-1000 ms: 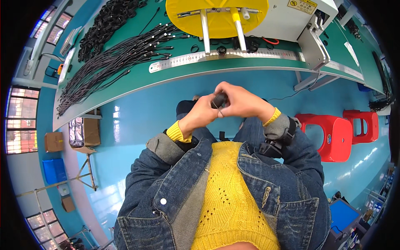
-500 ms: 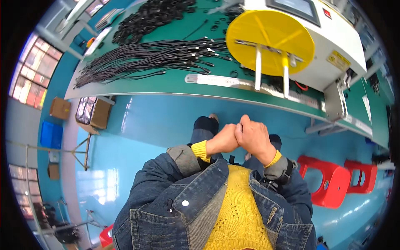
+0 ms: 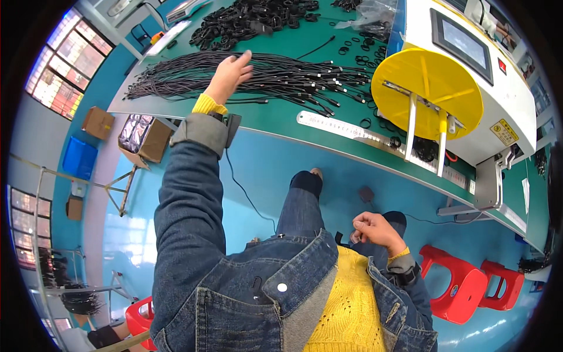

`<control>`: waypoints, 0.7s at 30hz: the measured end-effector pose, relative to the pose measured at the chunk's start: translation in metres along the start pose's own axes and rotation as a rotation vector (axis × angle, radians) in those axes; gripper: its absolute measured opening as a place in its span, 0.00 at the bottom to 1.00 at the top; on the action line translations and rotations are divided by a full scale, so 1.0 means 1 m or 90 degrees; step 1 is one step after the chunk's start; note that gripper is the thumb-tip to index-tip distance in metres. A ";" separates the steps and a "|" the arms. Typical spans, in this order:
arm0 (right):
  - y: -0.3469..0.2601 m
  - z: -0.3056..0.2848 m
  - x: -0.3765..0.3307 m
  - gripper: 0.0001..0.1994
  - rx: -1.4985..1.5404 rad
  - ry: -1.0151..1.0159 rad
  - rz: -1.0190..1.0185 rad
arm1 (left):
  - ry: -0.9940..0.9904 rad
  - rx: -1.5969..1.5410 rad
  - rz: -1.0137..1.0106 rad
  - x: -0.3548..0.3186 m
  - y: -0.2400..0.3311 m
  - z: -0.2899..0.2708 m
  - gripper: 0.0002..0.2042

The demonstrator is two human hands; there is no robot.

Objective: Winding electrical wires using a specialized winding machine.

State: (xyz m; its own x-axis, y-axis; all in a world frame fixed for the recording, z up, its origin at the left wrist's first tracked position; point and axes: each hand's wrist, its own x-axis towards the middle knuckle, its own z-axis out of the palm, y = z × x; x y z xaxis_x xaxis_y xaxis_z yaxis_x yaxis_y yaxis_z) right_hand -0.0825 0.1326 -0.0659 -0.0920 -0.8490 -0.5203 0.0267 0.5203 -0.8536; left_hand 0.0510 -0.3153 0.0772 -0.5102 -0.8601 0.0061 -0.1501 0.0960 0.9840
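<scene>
My left hand [image 3: 230, 76] reaches over the bundle of thin black cables [image 3: 176, 79] on the green tabletop, fingers outstretched and slightly apart, with nothing seen in it. The cables lie side by side, most of their plugs pointing right. Low above my lap, my right hand [image 3: 378, 230] is closed, its fingers loosely curled. No object shows in it, and it touches nothing on the table.
A white machine [image 3: 498, 76] with a yellow disc [image 3: 425, 94] stands at the right. A steel ruler [image 3: 334, 126] runs along the table's front edge. Black rings [image 3: 252, 23] are heaped behind the cables. Red stools [image 3: 457, 287] stand at my right, a cardboard box [image 3: 153, 141] at far left.
My hands were together in front of me; now they are apart. The left has moved forward and left to above the cables, the right down toward my lap. The view has shifted.
</scene>
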 end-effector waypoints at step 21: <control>0.001 0.000 -0.009 0.09 0.006 0.096 -0.076 | 0.047 0.772 0.474 -0.063 -0.090 -0.072 0.03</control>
State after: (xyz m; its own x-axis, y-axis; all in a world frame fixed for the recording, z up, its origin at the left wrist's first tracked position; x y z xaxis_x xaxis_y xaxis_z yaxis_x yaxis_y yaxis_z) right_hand -0.0818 0.1406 -0.0616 -0.2428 -0.8811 -0.4058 0.0153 0.4148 -0.9098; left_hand 0.1572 -0.3062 0.0013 -0.7515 -0.4395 0.4921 -0.5107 0.8597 -0.0121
